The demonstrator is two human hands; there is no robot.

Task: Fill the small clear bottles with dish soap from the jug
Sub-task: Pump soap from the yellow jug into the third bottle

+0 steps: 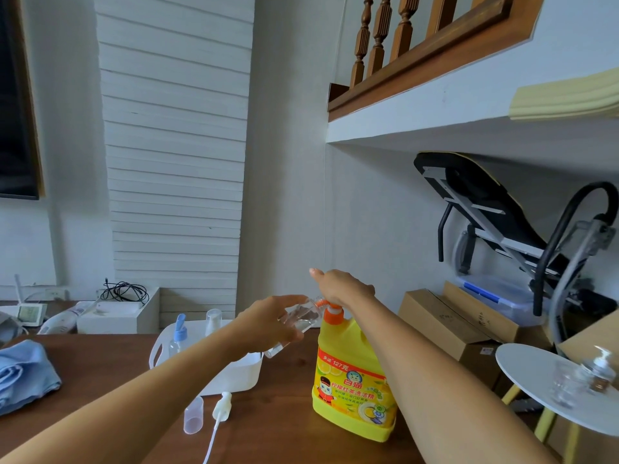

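- On the brown wooden counter (288, 440), right of centre: yellow jug (355, 373), upright, with an orange pump head (331, 311).
- Jug label, red and blue print: "多送127克" on the red band, brand "白猫", then "柠檬红茶洗洁精". Smaller lines are not legible.
- Right hand (345, 288) rests palm-down on top of the pump. One digit sticks out straight to the left; cannot tell whether the other fingers curl round the pump head.
- Left hand (268, 324) grips the small clear bottle (301, 321), fingers wrapped round its body. The bottle is uncapped, tilted, and held off the counter, with its mouth at the pump spout just left of the jug neck.
- Behind the left forearm: white basket (234, 373) holding a blue-topped spray bottle (179, 336) and a clear capped bottle (213, 321), both upright.
- Lying on the counter in front of the basket: clear cap (193, 415), and beside it a white spray head (221, 405) with its dip tube.
- Far left on the counter: folded blue cloth (23, 370).
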